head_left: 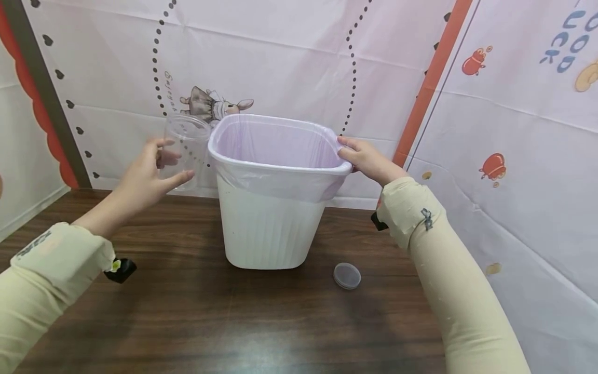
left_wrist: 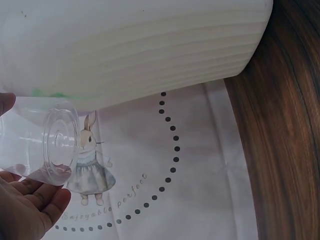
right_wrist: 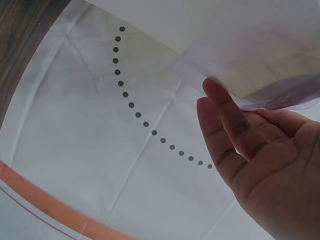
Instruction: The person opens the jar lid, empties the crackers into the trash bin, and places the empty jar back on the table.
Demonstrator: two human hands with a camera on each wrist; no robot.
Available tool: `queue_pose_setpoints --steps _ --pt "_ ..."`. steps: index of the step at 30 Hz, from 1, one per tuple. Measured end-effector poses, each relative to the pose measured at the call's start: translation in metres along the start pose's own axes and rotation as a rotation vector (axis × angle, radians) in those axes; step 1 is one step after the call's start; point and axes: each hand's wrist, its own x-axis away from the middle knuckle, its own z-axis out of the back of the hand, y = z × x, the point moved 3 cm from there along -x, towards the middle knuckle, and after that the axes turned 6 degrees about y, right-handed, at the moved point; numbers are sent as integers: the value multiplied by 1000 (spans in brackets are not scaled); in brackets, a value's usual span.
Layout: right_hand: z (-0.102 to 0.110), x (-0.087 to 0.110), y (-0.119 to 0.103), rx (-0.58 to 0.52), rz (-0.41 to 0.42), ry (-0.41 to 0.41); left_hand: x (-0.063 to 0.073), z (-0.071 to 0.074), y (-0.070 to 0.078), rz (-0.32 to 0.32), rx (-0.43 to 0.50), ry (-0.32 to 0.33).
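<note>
My left hand (head_left: 145, 171) holds a clear plastic cup (head_left: 189, 156) just left of the trash can, thumb on one side and fingers on the other. In the left wrist view the see-through cup (left_wrist: 30, 135) lies sideways across the picture, its round ringed end toward the rabbit print. A white trash can (head_left: 268, 223) stands upright on the table, lined with a thin purple bag (head_left: 280, 184) folded over its rim. My right hand (head_left: 366, 158) grips the can's right rim over the bag; its fingers (right_wrist: 222, 130) show under the bag's edge in the right wrist view.
A small round translucent lid (head_left: 347, 278) lies on the dark wood table (head_left: 261, 317), right of the can's base. Behind the can hangs a pale printed cloth (head_left: 280, 67) with dotted lines and a rabbit. Another cloth side closes in at the right.
</note>
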Motion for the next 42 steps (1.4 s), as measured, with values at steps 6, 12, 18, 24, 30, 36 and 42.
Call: queue_pose_setpoints --steps 6,12,18,24,30,36,42 --pt "0 0 0 -2 3 0 5 -3 -3 7 21 10" --pt "1 0 0 4 13 9 13 -5 -5 30 50 11" --pt "1 -1 -1 -4 7 7 24 -6 -5 24 47 39" --pt "1 -1 0 -8 5 1 35 -9 -9 32 91 44" --pt "0 -1 0 -13 5 -1 46 -14 -13 4 117 38" --pt "0 0 1 -12 3 4 60 -20 -14 9 56 34" --pt "0 0 1 -5 1 5 72 -28 -14 -26 61 23"
